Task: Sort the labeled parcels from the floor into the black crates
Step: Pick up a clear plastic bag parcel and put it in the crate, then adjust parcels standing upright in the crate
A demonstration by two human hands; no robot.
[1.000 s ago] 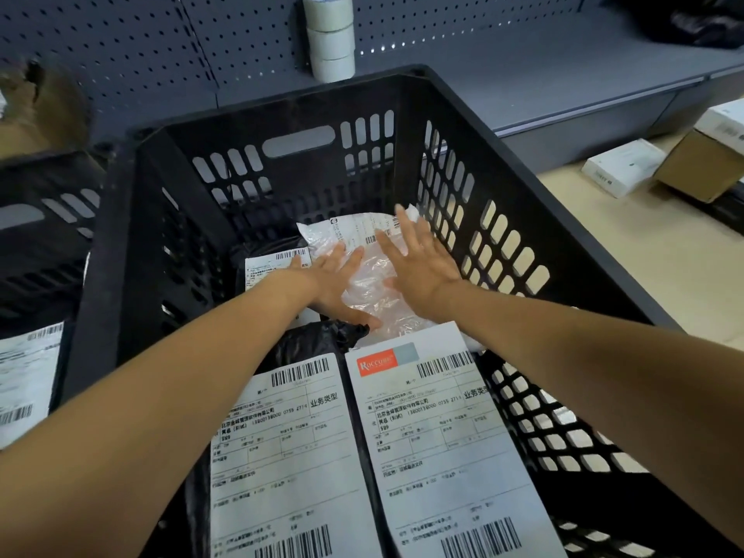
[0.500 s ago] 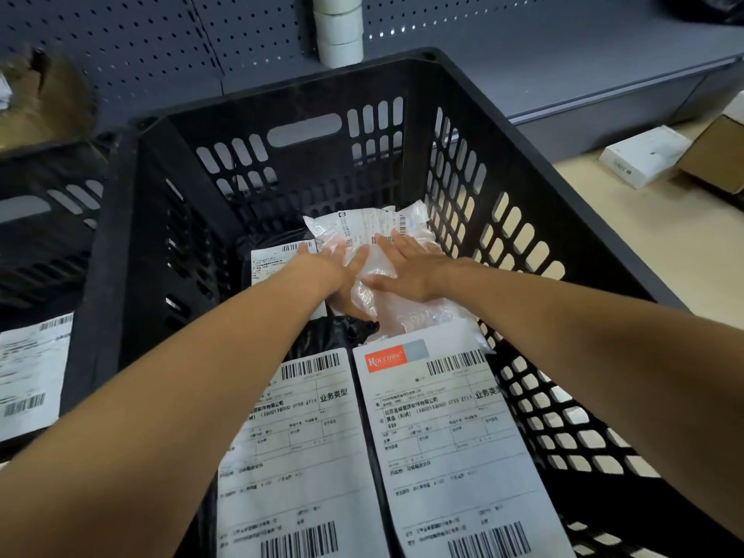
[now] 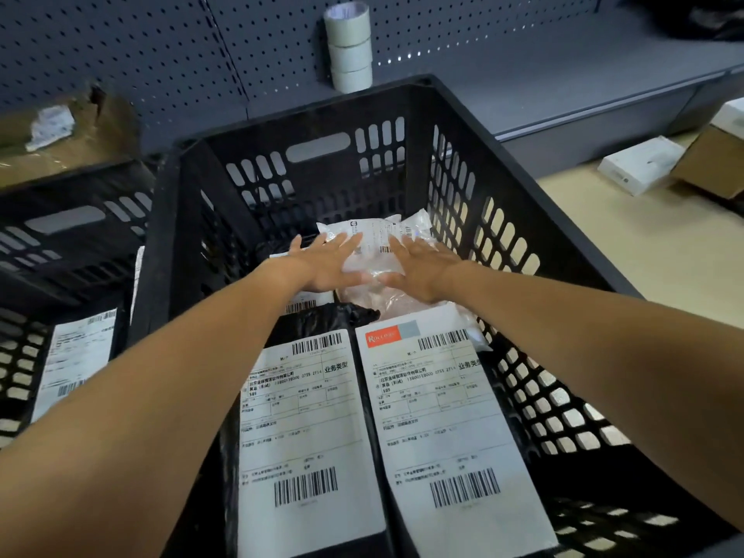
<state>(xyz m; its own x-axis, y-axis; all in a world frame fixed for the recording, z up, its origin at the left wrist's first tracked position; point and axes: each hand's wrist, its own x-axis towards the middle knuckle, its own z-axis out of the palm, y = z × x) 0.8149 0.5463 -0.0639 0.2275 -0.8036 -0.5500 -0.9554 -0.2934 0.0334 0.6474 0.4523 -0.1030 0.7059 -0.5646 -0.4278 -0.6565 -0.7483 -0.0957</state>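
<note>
The clear plastic parcel (image 3: 372, 251) lies at the far end of the black crate (image 3: 455, 114), under both hands. The left hand (image 3: 328, 265) and right hand (image 3: 420, 271) have spread flat again, fingers straight, pressing rather than gripping. It looks settled; two labeled parcels (image 3: 306, 428) lie nearer the wrists, floor parcels (image 3: 640, 165) beyond the right hand.

left hand (image 3: 322, 263) and right hand (image 3: 418, 271) spread apart, clear parcel (image 3: 374, 243) uncovered between

three tape rolls (image 3: 349, 46) stood stacked against the pegboard (image 3: 161, 54) ahead of me, beside torn cardboard (image 3: 60, 134).
</note>
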